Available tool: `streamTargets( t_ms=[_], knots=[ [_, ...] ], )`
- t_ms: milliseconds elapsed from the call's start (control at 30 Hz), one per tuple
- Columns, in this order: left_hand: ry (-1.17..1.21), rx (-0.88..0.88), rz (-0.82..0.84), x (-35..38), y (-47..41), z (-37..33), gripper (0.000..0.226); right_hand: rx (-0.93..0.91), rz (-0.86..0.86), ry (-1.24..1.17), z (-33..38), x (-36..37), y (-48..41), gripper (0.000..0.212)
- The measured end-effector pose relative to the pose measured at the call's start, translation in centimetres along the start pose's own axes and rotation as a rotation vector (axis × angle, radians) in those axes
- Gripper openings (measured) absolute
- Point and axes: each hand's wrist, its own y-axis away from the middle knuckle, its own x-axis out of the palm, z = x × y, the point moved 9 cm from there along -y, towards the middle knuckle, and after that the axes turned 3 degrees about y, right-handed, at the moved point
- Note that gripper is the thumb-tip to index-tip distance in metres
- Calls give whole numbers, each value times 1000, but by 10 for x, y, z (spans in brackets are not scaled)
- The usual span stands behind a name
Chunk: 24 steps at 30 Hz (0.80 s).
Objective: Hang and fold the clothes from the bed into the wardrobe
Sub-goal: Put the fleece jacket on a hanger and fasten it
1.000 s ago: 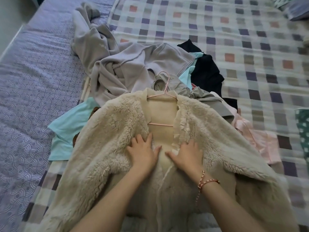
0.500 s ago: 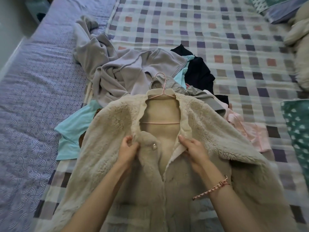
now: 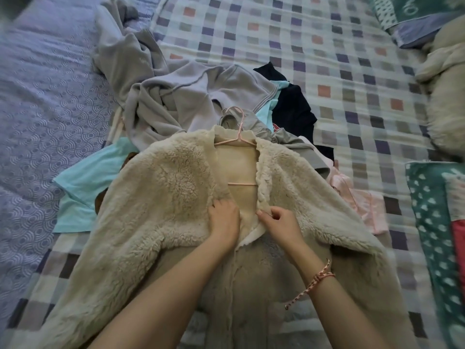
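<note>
Head view. A fleece coat (image 3: 163,197) lies front-up on the bed (image 3: 352,71), across its near edge, with the collar toward the far edge. A pink hanger (image 3: 239,137) sits inside the shoulders. Its hook reaches past the collar onto the pile beyond, and its crossbar shows in the open neck.

The left hand (image 3: 224,220) grips the coat's left front edge just below the crossbar, fingers curled over the fleece. The right hand (image 3: 279,221) has a narrow grip, thumb and fingers pinching the right front edge. The 2 hands are just beside each other and the 2 edges are apart, with lining visible between them. A braided bracelet (image 3: 319,278) circles the right wrist.

The pile beyond the collar holds a grey hoodie (image 3: 181,96) and a black garment (image 3: 294,107). A teal shirt (image 3: 85,182) emerges from under the coat's left shoulder, and a pink garment (image 3: 359,205) lies beside its right shoulder.

A purple sheet (image 3: 37,109) runs along the bed's left edge. A teal spotted cloth (image 3: 432,222) lies at the right edge, and a cream plush item (image 3: 445,96) lies toward the far right corner.
</note>
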Motion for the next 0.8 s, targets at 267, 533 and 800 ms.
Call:
streamTargets(
  t_ms=[267,533,800],
  knots=[
    [1034,-49,-45,-20,4,14,28,132,53,-362,13,16,-3,29],
    [1482,-157,81,-18,24,21,22,-80,83,-79,19,24,-4,24],
    [1643,-278,75,-8,24,27,14,171,263,-229,14,27,-16,15]
  ],
)
